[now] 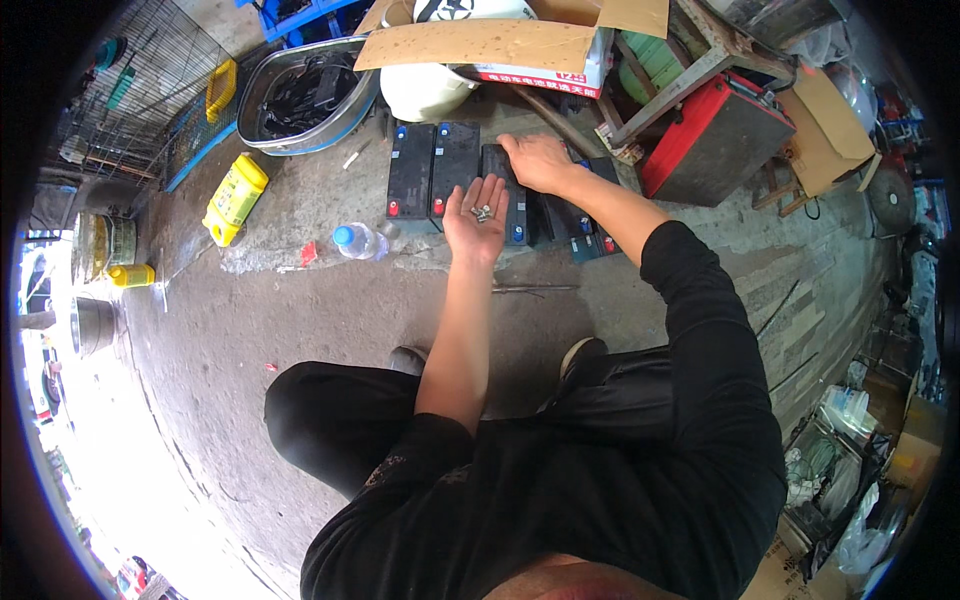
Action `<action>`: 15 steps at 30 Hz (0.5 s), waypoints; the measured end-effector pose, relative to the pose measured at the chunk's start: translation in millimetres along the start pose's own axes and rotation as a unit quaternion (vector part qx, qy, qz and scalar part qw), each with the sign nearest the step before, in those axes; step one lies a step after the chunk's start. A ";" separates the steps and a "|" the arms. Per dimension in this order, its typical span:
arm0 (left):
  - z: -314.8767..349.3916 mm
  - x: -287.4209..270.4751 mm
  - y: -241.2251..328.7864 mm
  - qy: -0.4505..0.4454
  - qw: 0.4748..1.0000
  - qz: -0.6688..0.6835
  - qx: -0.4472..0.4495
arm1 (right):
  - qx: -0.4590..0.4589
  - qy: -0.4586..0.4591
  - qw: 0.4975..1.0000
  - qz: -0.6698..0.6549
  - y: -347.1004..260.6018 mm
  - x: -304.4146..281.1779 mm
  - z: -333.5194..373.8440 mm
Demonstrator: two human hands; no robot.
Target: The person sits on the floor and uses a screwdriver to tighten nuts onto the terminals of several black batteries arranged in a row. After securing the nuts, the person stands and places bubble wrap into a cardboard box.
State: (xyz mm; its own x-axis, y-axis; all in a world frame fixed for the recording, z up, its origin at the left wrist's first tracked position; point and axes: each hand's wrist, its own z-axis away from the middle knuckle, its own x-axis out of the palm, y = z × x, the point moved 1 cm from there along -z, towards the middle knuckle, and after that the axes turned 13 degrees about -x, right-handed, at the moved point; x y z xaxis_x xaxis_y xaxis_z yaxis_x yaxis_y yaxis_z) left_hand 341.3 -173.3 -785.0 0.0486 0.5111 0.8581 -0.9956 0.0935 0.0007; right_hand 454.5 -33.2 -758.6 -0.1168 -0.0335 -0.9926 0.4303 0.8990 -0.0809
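Several black box-shaped batteries stand side by side on the concrete floor; the leftmost battery (410, 172) and its neighbour (455, 155) have blue and red terminal spots at opposite ends. My left hand (474, 236) is held palm up in front of them, cupped under several small metal screws (483, 213). Above the far end of the middle battery (494, 160) is my right hand (543, 163), fingers bent and drawn together at its top; whatever they pinch is hidden. Right of that, my wrist and forearm partly cover the other batteries (601, 170).
A clear bottle with a blue cap (360, 241) lies left of the batteries, near a yellow jug (236, 199). Behind stand a metal tub (270, 140) and an opened cardboard box (460, 45). A red-and-black case (715, 140) leans by a metal frame (675, 88) at right.
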 end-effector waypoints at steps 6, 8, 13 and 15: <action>2.8 0.7 1.1 0.003 1.000 0.008 -0.005 | 0.046 -0.043 0.998 -0.029 -5.8 -9.3 -0.8; 2.8 1.4 -0.1 0.002 1.000 0.008 -0.003 | -0.005 0.013 1.000 -0.016 -5.0 -8.1 4.3; 1.1 0.6 -0.8 -0.010 1.000 0.001 -0.001 | -0.012 0.004 1.000 -0.011 -4.0 -6.2 1.9; 2.0 0.5 -0.4 -0.010 1.000 -0.001 -0.002 | 0.014 -0.021 1.000 -0.014 -7.4 -10.5 0.2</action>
State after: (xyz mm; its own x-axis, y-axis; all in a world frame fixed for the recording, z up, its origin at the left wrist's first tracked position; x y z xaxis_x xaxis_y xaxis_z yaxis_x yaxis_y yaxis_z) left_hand 341.5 -174.8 -783.6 0.0486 0.4932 0.8686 -0.9953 0.0972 0.0004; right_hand 452.8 -39.6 -747.6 -0.0910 -0.0766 -0.9929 0.4516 0.8854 -0.1097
